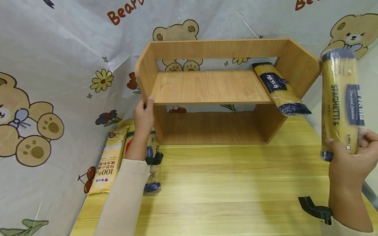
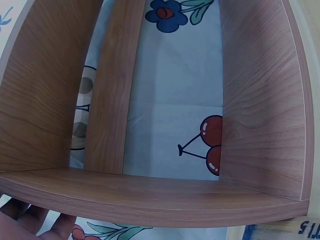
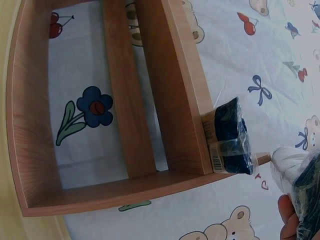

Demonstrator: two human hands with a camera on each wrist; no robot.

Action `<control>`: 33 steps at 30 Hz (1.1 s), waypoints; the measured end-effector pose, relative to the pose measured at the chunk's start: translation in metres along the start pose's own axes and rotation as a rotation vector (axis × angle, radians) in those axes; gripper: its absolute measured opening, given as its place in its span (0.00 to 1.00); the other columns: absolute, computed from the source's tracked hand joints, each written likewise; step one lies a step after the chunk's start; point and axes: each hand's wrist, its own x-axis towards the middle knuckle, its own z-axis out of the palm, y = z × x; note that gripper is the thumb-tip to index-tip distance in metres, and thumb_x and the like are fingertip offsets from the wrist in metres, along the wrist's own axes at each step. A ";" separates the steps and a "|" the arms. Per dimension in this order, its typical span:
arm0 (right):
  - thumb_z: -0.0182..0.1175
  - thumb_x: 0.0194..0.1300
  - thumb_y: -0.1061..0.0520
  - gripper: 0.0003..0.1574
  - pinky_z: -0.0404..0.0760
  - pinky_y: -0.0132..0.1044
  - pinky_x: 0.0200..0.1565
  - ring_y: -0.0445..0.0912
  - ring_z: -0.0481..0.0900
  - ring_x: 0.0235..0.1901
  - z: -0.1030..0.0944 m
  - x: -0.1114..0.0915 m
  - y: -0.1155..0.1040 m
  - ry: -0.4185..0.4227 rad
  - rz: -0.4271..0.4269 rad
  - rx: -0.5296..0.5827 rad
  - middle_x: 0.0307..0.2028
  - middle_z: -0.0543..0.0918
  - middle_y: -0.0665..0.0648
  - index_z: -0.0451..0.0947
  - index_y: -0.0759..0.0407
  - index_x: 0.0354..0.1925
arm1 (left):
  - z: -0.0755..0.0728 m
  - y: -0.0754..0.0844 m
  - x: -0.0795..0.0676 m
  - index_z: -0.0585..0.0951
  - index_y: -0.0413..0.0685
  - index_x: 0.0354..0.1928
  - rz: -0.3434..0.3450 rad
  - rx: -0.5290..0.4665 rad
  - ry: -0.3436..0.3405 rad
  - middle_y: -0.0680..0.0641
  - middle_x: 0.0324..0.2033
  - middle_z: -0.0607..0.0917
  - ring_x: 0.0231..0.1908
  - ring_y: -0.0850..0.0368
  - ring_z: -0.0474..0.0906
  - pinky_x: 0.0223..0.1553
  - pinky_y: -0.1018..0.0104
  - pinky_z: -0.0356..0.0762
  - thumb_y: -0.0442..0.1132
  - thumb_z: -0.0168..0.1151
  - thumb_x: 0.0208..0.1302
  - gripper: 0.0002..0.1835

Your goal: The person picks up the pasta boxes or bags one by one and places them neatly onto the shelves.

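Note:
My right hand [image 1: 351, 160] grips the lower end of a clear-wrapped spaghetti pack [image 1: 338, 98] with a dark blue label, held upright in the air just right of the shelf. In the right wrist view, part of the held pack [image 3: 305, 195] shows at the right edge. My left hand [image 1: 143, 118] holds the left side panel of a two-tier wooden shelf [image 1: 209, 87], thumb at the board's front edge. A second spaghetti pack [image 1: 279, 90] lies on the upper tier at the right, its front end sticking out past the edge. The lower tier shows bare wood.
A yellow pasta bag [image 1: 107, 160] and another spaghetti pack [image 1: 153, 177] lie on the wooden table [image 1: 224, 186] left of the shelf, partly behind my left forearm. A bear-print cloth [image 1: 73, 42] hangs behind the shelf and on the left.

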 end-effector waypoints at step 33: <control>0.59 0.47 0.81 0.41 0.84 0.24 0.34 0.48 0.79 0.50 0.042 -0.042 -0.003 -0.241 0.056 0.142 0.54 0.77 0.58 0.65 0.55 0.57 | -0.001 0.001 -0.001 0.67 0.67 0.75 -0.006 0.003 -0.006 0.47 0.70 0.75 0.69 0.48 0.73 0.70 0.48 0.69 0.69 0.48 0.72 0.34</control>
